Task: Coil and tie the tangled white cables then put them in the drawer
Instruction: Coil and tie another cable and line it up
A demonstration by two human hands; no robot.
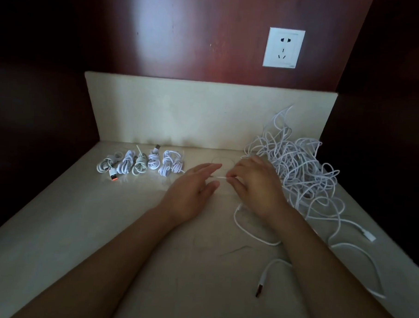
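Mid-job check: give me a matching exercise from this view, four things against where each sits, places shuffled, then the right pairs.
Things
1. tied coils
2. tangled pile
3. wall socket
4. loose USB plug

Places
A. on the wood panel above the counter
B. front of the counter, nearest the camera
C. in a row at the back left of the counter
D. heaped at the back right, just behind the right hand

Pairs: 1-C, 2-D, 3-A, 4-B
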